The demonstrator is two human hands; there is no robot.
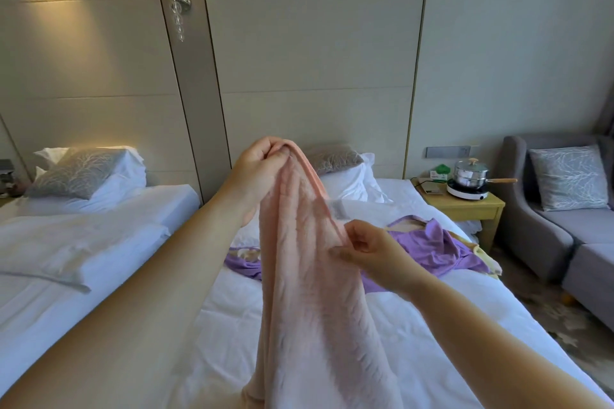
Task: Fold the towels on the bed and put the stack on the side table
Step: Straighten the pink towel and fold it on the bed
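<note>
A long pink towel (305,276) hangs in front of me above the white bed (432,325). My left hand (257,173) grips its top corner, raised high. Lower and to the right, my right hand (368,251) pinches the towel's right edge. A purple towel (432,246) with a yellow border lies crumpled on the bed behind the pink one, partly hidden by it. The wooden side table (471,206) stands at the bed's far right corner.
On the side table sit a steel pot (471,173) on a white hob, a green packet and a small device. A grey sofa (564,226) with a cushion stands to the right. A second white bed (83,242) lies on the left.
</note>
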